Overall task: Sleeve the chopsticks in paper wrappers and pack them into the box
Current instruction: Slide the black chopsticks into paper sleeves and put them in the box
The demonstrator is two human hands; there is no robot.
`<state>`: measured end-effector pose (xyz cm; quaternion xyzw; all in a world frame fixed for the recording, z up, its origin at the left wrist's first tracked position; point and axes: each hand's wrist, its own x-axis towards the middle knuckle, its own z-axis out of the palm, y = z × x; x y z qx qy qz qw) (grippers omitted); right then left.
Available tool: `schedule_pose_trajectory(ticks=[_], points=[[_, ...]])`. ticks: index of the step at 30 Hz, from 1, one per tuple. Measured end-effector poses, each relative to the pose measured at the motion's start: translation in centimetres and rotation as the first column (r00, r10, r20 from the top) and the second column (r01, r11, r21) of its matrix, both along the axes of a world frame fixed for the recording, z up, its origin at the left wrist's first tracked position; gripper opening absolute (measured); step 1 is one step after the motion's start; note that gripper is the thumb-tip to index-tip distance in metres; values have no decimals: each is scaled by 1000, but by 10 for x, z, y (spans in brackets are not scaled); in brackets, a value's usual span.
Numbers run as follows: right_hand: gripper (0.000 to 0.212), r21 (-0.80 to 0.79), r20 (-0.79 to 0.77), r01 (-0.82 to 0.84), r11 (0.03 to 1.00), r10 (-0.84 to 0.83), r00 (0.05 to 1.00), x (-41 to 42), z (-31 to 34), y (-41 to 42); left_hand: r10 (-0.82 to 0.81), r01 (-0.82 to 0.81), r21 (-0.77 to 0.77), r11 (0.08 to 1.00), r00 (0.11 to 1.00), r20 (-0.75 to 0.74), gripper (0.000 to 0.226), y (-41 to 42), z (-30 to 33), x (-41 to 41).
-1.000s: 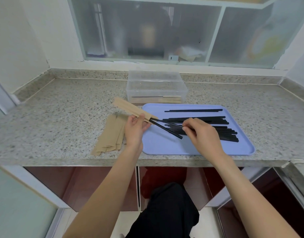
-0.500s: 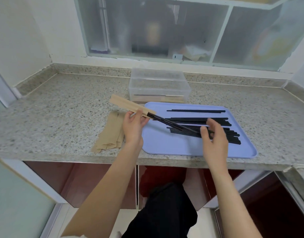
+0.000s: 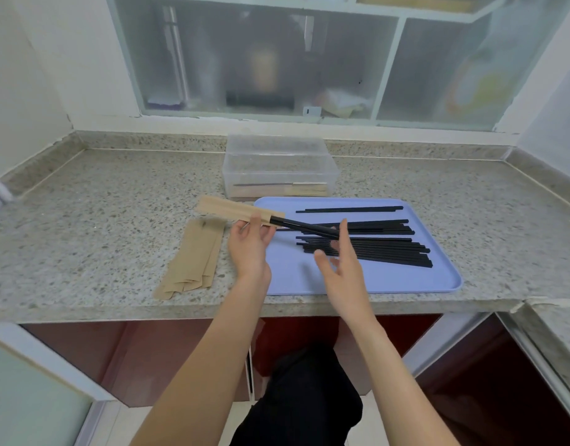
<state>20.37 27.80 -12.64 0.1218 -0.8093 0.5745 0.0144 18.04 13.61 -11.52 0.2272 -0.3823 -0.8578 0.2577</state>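
Your left hand (image 3: 249,244) pinches the paper wrapper (image 3: 233,211) at the left edge of the tray (image 3: 438,284); the stiff, slick chopsticks (image 3: 304,227) protrude. Your right hand (image 3: 341,262) is spread open at their tips. Grip the flimsy paper at its mouth.

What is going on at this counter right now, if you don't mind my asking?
A person is sleeving black chopsticks. The left hand holds a paper wrapper with a pair partly pushed in; the right hand is open at the pair's free end. More chopsticks lie on the blue tray, spare wrappers beside it. The clear box already holds some sleeved ones.
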Motion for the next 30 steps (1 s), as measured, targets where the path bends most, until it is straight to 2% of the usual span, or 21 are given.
schedule_pose_trajectory(ticks=[3,5,8,10,11,13,16,18,21,25,27,30], points=[[36,-155,-17,136,978,-141,990,-12,7,4,-24,25,-48,999,1000,11,9,-3,1,-3],[17,-300,40,175,938,-171,984,-21,11,4,-70,73,-140,987,997,25,11,-4,2,-6],[14,-405,133,259,877,-224,966,-41,15,8,-211,243,-350,905,969,126,19,-10,10,-20],[16,-420,159,305,855,-262,952,-62,21,15,-318,400,-515,758,916,244,21,-20,19,-34],[16,-420,155,328,846,-289,945,-74,25,20,-333,430,-592,682,903,272,19,-26,23,-42],[16,-395,122,374,839,-356,926,-104,37,30,-226,331,-780,531,943,246,14,-44,31,-58],[17,-266,-11,388,883,-405,914,-155,58,32,31,135,-980,144,990,141,22,-76,36,-84],[16,-159,-91,371,915,-388,917,-188,69,23,61,159,-986,-49,986,156,32,-97,33,-104],[17,3,-153,317,948,-313,937,-229,76,2,87,260,-936,-236,965,246,35,-115,22,-121],[20,133,-27,162,978,-160,987,-259,71,-31,70,256,-918,-304,967,247,32,-124,6,-124],[21,220,18,82,972,-88,996,-264,63,-38,68,249,-896,-367,968,241,37,-127,0,-123],[23,323,-70,60,944,-40,997,-259,55,-33,97,300,-840,-451,953,288,46,-130,-1,-119]])
